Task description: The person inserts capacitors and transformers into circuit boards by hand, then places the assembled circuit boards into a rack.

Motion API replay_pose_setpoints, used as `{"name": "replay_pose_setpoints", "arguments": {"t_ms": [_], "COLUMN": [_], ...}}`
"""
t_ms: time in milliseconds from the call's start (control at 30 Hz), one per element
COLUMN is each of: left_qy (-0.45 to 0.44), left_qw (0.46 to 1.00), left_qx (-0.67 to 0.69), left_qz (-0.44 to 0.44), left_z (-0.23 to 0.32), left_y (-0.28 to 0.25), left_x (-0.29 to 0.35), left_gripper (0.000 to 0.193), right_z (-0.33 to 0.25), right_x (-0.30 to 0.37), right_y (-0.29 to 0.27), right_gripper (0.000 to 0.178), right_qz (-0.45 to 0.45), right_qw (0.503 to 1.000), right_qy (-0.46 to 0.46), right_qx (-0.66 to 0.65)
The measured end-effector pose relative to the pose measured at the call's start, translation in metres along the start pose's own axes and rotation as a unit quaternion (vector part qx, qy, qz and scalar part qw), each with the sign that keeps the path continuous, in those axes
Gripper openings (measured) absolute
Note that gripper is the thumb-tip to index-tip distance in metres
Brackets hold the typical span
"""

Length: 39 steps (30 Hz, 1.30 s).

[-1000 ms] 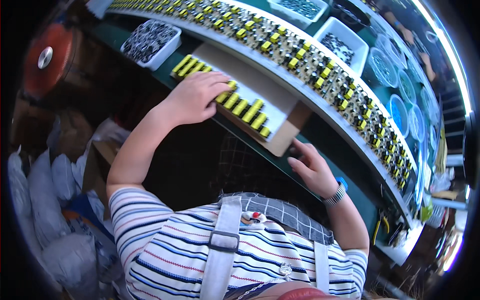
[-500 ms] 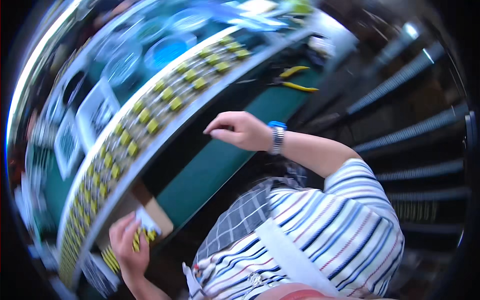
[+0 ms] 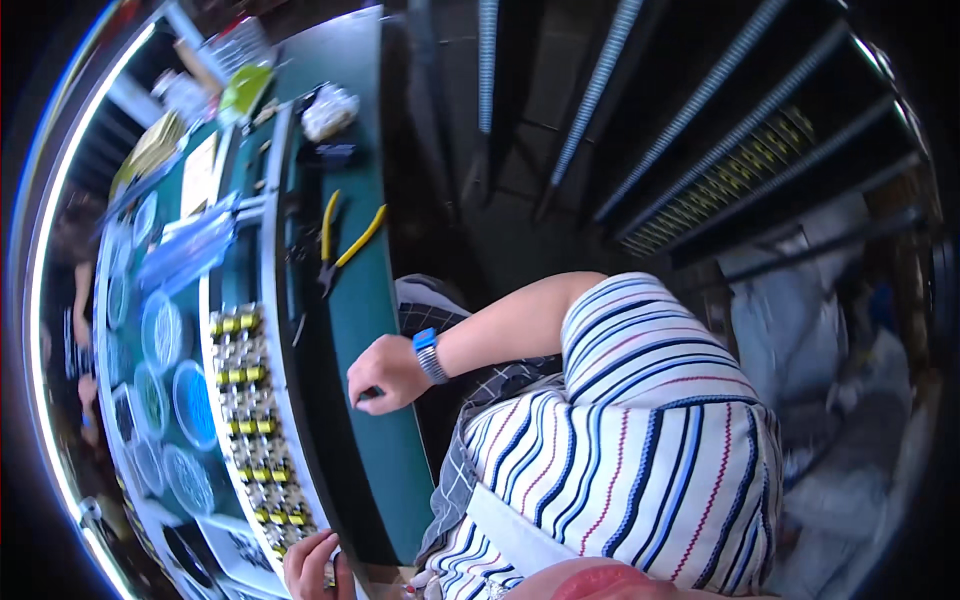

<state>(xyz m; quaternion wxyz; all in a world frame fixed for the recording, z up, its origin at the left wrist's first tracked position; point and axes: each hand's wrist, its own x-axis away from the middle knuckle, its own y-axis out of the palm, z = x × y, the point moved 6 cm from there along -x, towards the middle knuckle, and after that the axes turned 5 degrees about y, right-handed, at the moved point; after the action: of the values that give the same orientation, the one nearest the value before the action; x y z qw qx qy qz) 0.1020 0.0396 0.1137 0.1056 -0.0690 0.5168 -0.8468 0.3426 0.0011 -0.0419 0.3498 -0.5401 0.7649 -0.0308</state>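
Observation:
My right hand (image 3: 390, 375) is curled closed above the green tabletop (image 3: 375, 455), and nothing shows between its fingers. A watch with a metal band and blue face (image 3: 427, 345) is on that wrist. Down at the bottom edge, my left hand (image 3: 318, 567) has bent fingers around a small pale bit that I cannot make out. It is beside the near end of a long white-edged tray. Rows of small yellow-wrapped metal parts (image 3: 250, 427) fill that tray. Yellow-handled pliers (image 3: 345, 240) lie spread on the table, beyond my right hand.
Left of the tray stand clear round tubs, one with blue contents (image 3: 195, 405), and a white bin (image 3: 240, 550). Blue plastic bags (image 3: 190, 250) lie further off. A white bundle (image 3: 330, 112) sits at the table's far end. Dark racks with ridged rails (image 3: 660, 140) stand at right.
The whole view has swung round, so tray and table now run nearly straight away from me. My right hand's fingers are more curled. My left hand shows less, at the bottom edge.

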Motion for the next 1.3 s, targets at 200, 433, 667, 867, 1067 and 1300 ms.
{"name": "replay_pose_setpoints", "arguments": {"t_ms": [200, 433, 667, 867, 1067, 1300], "left_qy": [0.128, 0.201, 0.047, -0.107, -0.197, -0.262], "left_qw": [0.986, 0.979, 0.986, 0.951, 0.875, 0.781], "left_qx": [0.012, 0.009, 0.154, 0.252, 0.362, 0.460], "left_qz": [-0.106, -0.046, 0.029, 0.142, 0.254, 0.333], "left_z": [0.027, 0.030, 0.053, 0.030, -0.011, -0.053], "left_y": [-0.008, 0.057, 0.091, 0.077, 0.077, 0.071], "left_x": [-0.053, -0.075, -0.028, -0.011, -0.002, 0.007], "left_gripper": [0.041, 0.025, 0.020, 0.017, 0.020, 0.031], "right_z": [-0.008, -0.002, 0.028, 0.033, 0.073, 0.071], "right_x": [0.003, 0.009, -0.052, -0.147, -0.199, -0.199], "right_y": [-0.023, -0.038, -0.071, 0.000, 0.051, 0.061], "right_gripper": [0.013, 0.018, 0.019, 0.021, 0.026, 0.030], "right_qz": [-0.033, 0.102, 0.087, -0.017, -0.189, -0.268], "right_qw": [0.999, 0.991, 0.993, 0.981, 0.964, 0.930], "right_qy": [0.023, 0.056, 0.082, 0.021, 0.132, 0.247], "right_qx": [0.037, -0.064, -0.009, 0.190, 0.135, 0.051]}}
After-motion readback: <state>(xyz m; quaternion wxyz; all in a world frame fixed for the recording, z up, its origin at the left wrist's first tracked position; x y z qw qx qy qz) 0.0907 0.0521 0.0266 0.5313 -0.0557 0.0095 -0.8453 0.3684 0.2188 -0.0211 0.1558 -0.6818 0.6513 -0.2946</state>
